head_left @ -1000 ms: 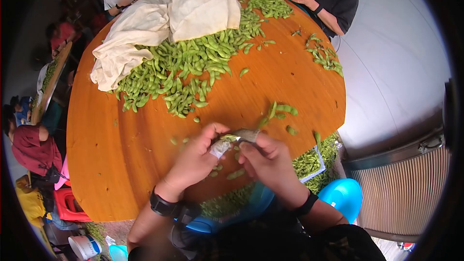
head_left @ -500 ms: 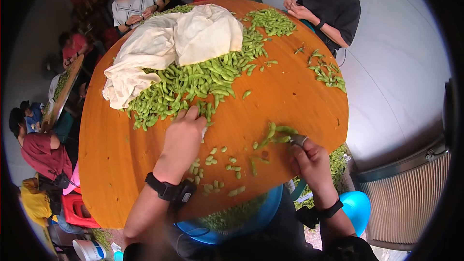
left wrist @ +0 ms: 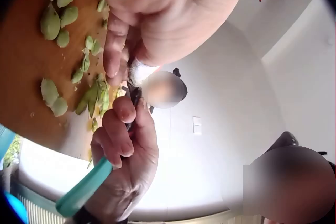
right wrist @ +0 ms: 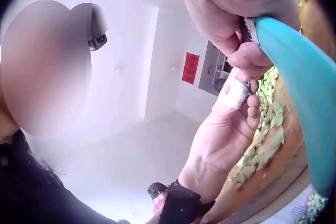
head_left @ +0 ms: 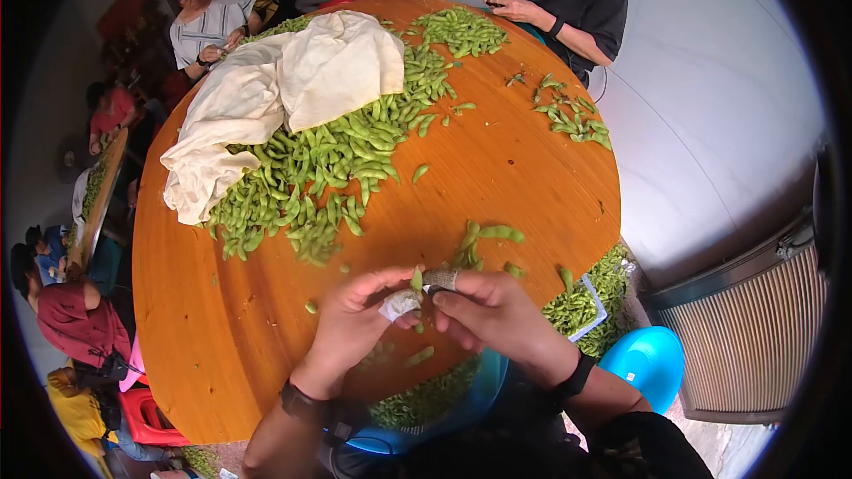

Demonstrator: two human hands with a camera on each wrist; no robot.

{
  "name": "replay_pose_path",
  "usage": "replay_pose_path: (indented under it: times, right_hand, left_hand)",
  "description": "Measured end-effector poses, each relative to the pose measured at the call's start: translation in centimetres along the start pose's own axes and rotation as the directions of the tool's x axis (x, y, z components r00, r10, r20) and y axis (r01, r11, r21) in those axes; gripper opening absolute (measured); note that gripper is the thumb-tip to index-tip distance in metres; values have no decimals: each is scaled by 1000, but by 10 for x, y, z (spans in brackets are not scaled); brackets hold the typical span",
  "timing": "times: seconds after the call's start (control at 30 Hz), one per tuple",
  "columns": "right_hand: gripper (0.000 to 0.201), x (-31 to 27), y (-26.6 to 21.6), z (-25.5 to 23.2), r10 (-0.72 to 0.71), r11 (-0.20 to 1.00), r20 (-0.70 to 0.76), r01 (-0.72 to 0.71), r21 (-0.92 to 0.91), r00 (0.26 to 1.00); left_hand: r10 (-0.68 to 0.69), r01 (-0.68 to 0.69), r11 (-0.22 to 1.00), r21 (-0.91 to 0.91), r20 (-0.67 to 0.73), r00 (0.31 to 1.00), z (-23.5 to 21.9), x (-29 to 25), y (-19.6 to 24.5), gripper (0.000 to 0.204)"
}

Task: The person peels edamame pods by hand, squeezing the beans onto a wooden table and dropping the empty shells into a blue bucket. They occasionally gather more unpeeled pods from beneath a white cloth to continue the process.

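My left hand pinches a green edamame pod between its fingers and its thumb, which has a white wrap. Against it, the right hand grips a small tool with a curved teal handle, seen in both wrist views. The tool's dark working end sits at the fingertips, mostly hidden by the fingers. A grey-brown wrap covers the right index finger. Both hands meet over the table's near edge. Short, plump green pods lie on the wood below the left hand.
A pile of pods lies partly under a cream cloth on the round wooden table. Below the near edge is a blue basin of pods; a crate of pods stands at right. Other people sit around.
One second ago the hands were together at a pod. Half a second ago the left reached the pile's edge while the right stood apart. Now they are together again, with a pod.
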State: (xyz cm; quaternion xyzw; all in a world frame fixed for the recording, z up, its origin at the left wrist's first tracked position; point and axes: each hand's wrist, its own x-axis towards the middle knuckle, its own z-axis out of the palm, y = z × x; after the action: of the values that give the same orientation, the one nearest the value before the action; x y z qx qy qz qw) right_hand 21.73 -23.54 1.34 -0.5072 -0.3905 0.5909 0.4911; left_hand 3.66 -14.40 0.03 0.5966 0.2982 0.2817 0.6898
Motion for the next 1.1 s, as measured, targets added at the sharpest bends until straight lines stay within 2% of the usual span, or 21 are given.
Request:
replay_pose_path:
  times: [0.07, 0.17, 0.23, 0.37, 0.43, 0.57, 0.6, 0.63, 0.67, 0.7, 0.73, 0.77, 0.87, 0.93, 0.97, 1.0, 1.03, 1.07, 1.1]
  right_hand:
    - [16, -1, 0, 1, 23, 1000, 24, -23, 19, 999]
    - [16, -4, 4, 4, 29, 999, -21, -29, 14, 999]
    - [16, -4, 7, 5, 14, 1000, -22, -14, 16, 1000]
    - [16, -6, 17, 10, 2, 999, -51, 1, 49, 999]
    - [16, -7, 20, 12, -48, 998, -85, 52, 43, 995]
    - [17, -6, 13, 12, 21, 988, -66, -11, 155, 998]
    - [16, -5, 11, 11, 74, 981, -76, -59, 185, 994]
    - [16, -4, 10, 11, 125, 971, -84, -105, 215, 989]
    - [16, -4, 16, 11, 127, 971, -87, -105, 215, 988]
    - [15, -4, 26, 11, -89, 995, -146, 81, -60, 985]
    - [14, -4, 32, 13, -306, 910, -139, 246, -334, 942]
    - [14, -5, 29, 15, -300, 911, -135, 242, -334, 944]
    - [12, -8, 22, 19, -377, 872, -147, 297, -389, 914]
    - [13, -5, 30, 17, -277, 947, -144, 245, -206, 950]
    - [13, -7, 27, 16, -275, 948, -144, 243, -205, 951]
    - [13, -10, 16, 16, -113, 991, -139, 100, -93, 984]
    - [12, -10, 9, 15, 51, 999, -114, -49, 18, 992]
    - [12, -9, 9, 15, 52, 999, -113, -50, 19, 992]
    - [13, -7, 10, 14, 16, 1000, -110, -18, -20, 994]
  left_hand:
    - [2, -2, 1000, 28, 11, 1000, -1, 2, -1, 29]
    - [48, -50, 997, 60, 28, 998, -3, 2, -6, 28]
    - [-29, 30, 999, -20, 48, 998, -4, 2, -6, 26]
    - [-101, 111, 988, -107, 92, 991, -6, 2, -4, 23]
    - [-193, 213, 958, -192, 118, 974, -7, 2, -4, 23]
    - [-277, 318, 908, -271, 179, 944, -8, 0, -3, 25]
    - [-156, 159, 987, -33, 90, 984, -4, 0, -6, 23]
    - [-9, 2, 975, 221, 35, 999, -1, -1, -8, 20]
    - [263, -281, 756, 591, 118, 957, 1, -2, -14, 25]
    - [446, -426, 398, 812, 235, 864, 7, -6, -8, 32]
    - [449, -413, 340, 845, 240, 860, 14, -10, 1, 32]
    - [453, -397, 277, 875, 246, 857, 18, -12, 6, 33]
    - [452, -440, 317, 840, 274, 849, 12, -12, 4, 29]
    - [440, -449, 371, 813, 272, 856, 5, -10, 2, 27]
    - [428, -456, 420, 785, 272, 862, 3, -10, 1, 25]
    - [426, -454, 421, 786, 270, 863, 3, -11, 0, 25]
    - [217, -243, 802, 546, 113, 970, 3, -12, -1, 29]
    - [-56, 46, 982, 184, 53, 997, 3, -12, -2, 32]
    - [-58, 47, 982, 183, 52, 997, 4, -10, -1, 32]
